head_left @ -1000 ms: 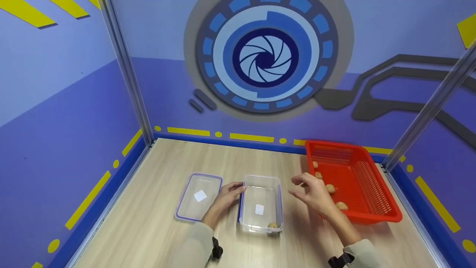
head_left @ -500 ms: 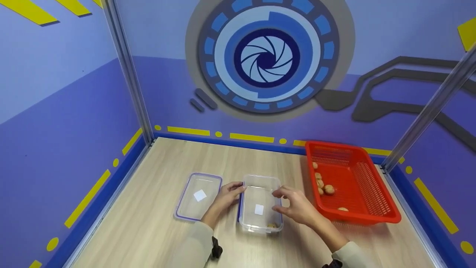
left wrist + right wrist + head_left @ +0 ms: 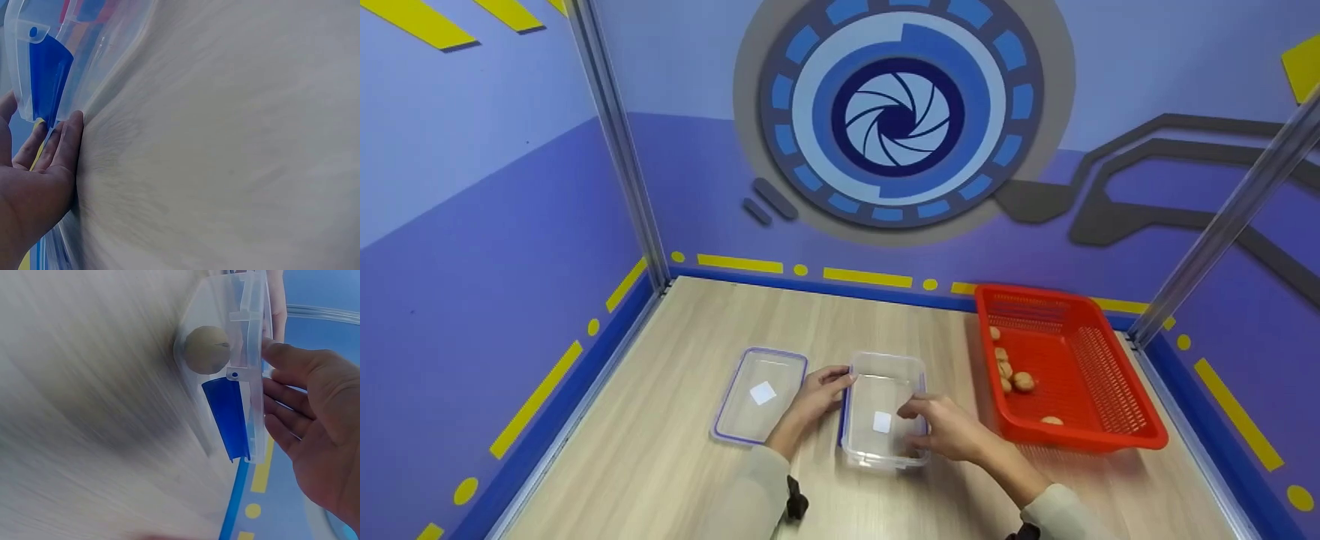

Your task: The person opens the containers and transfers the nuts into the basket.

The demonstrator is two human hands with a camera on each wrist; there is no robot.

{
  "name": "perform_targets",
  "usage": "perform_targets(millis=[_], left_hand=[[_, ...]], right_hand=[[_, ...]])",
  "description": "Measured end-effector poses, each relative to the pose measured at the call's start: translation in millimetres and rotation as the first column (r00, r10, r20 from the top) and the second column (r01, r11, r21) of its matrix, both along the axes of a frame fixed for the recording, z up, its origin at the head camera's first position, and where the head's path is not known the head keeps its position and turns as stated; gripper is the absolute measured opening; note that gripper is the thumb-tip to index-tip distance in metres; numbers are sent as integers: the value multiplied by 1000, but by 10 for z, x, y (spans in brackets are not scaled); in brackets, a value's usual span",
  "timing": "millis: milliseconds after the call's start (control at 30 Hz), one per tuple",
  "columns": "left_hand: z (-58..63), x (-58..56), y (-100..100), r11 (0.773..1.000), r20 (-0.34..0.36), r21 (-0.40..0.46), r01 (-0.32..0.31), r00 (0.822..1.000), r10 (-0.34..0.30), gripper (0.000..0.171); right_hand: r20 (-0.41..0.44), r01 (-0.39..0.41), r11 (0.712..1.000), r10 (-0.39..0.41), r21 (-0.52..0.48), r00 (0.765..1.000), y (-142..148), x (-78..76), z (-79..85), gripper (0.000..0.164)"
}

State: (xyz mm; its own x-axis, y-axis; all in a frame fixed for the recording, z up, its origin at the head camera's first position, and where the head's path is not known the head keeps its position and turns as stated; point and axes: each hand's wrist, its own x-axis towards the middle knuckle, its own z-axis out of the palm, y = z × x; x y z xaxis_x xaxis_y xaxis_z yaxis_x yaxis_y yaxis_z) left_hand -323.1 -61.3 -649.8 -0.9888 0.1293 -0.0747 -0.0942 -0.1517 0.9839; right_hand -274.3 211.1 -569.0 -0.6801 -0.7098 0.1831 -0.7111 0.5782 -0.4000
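Observation:
A clear plastic food container [image 3: 883,390], with blue latches [image 3: 226,417] in the wrist views, lies without its lid in the middle of the table. My left hand [image 3: 814,396] grips its left edge, thumb at the rim and fingers along the outer wall. My right hand [image 3: 949,431] reaches over the right wall near the front corner. In the right wrist view a round tan walnut [image 3: 207,350] shows through the wall, low in the container. The right fingertips are partly hidden behind the rim; I cannot tell whether they hold anything.
Left of the container lies its clear lid [image 3: 761,416] with a purple-blue seal and a white label. A red plastic basket [image 3: 1080,375] stands at the right back, several walnuts [image 3: 1024,382] along its left side. Panelled walls [image 3: 690,180] border the table.
My right hand has moved left from beside the basket to over the container, then towards its front end, now covering the walnut in the head view. My left hand has stayed in place.

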Motion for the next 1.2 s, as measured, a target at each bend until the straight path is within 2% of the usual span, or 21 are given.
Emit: perform_targets(millis=[233, 367, 667, 867, 1000, 1200], left_hand=[[16, 3, 11, 1000, 11, -5, -4, 1000, 5, 48], [38, -3, 11, 1000, 6, 10, 3, 1000, -3, 48], [23, 16, -2, 1000, 27, 20, 7, 1000, -8, 46], [22, 11, -18, 1000, 29, 5, 8, 1000, -8, 50], [28, 8, -26, 1000, 31, -9, 7, 1000, -7, 49], [21, -2, -26, 1000, 43, -13, 6, 999, -5, 46]], right_hand=[[-21, -87, 994, 88, 61, 996, -28, -25, 21, 35], [-10, -120, 989, 122, 88, 993, -63, -42, 27, 30], [59, -138, 972, 129, 190, 990, -128, -63, 24, 17], [48, -161, 965, 155, 206, 987, -164, -71, 3, 12], [12, -188, 953, 191, 237, 982, -194, -84, 4, 6], [-11, -189, 947, 199, 259, 980, -222, -99, -6, 12]])
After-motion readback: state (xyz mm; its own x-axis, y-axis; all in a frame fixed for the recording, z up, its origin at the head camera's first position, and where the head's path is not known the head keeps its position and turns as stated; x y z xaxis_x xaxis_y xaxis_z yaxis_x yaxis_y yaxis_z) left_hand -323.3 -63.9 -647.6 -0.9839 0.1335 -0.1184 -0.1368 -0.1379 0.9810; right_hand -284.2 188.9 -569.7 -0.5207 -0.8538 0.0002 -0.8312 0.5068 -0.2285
